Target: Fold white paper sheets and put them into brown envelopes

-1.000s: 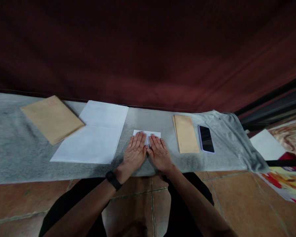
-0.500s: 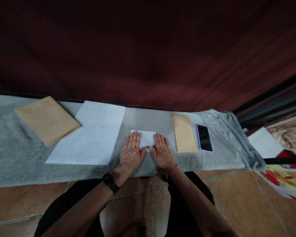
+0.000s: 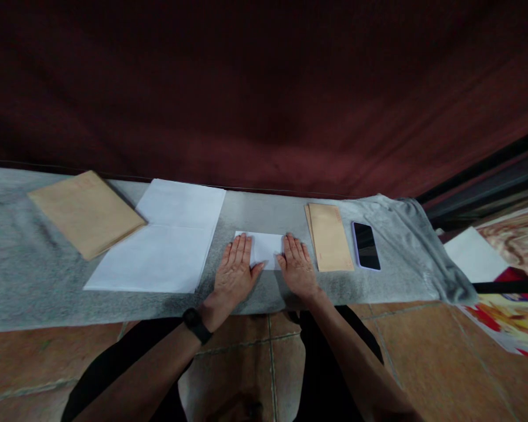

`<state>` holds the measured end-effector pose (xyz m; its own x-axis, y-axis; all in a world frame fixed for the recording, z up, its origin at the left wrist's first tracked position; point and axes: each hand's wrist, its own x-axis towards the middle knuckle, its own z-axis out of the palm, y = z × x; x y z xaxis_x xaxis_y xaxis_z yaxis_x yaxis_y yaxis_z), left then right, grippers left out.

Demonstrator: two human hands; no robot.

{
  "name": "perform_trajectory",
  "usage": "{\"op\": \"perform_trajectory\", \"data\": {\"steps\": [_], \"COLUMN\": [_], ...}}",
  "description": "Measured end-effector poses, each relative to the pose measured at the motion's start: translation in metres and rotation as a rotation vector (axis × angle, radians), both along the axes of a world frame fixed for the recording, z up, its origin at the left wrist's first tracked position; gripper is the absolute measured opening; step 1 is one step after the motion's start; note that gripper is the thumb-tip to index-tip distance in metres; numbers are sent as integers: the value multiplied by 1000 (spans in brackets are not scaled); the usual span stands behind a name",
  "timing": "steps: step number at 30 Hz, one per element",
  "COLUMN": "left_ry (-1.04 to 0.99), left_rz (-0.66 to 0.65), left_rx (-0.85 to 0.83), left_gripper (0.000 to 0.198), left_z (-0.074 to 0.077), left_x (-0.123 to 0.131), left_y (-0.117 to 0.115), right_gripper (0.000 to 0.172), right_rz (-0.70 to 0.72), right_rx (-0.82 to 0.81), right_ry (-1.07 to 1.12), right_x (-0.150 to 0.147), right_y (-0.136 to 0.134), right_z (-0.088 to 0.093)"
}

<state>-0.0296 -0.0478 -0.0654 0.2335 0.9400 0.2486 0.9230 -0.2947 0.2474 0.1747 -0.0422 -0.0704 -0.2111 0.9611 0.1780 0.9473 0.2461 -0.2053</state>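
Note:
A small folded sheet of white paper lies flat on the grey cloth in front of me. My left hand rests palm down on its left end, fingers stretched out and pointing away from me. On the right end, my right hand is also laid flat with its fingers extended. Both thumbs point inward over the paper, apart from each other. The paper's ends are partly hidden under my hands. To the right of my right hand are a few brown envelopes. Left of my left hand is a stack of larger white sheets.
More brown envelopes overlap the white stack's left edge. A phone lies right of the smaller envelopes. Grey cloth covers the long narrow surface, with a dark red curtain behind it. Colourful printed packaging is at the far right.
My right hand has slid a little to the right along the folded paper, and the gap between my thumbs has widened. My left hand stays in place.

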Motion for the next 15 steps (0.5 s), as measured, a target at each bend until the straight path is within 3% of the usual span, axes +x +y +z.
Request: {"op": "perform_trajectory", "data": {"steps": [4, 10, 15], "left_ry": [5, 28, 39], "left_rz": [-10, -222, -210], "left_rx": [30, 19, -2], "left_gripper": [72, 61, 60], "left_z": [2, -1, -5], "left_x": [2, 11, 10], "left_y": [-2, -14, -16], "right_gripper": [60, 55, 57], "right_rz": [-5, 200, 156], "right_rx": [-7, -74, -66], "right_ry": [13, -1, -17], "right_x": [-3, -20, -22], "right_y": [4, 5, 4], "right_z": [5, 8, 5]}}
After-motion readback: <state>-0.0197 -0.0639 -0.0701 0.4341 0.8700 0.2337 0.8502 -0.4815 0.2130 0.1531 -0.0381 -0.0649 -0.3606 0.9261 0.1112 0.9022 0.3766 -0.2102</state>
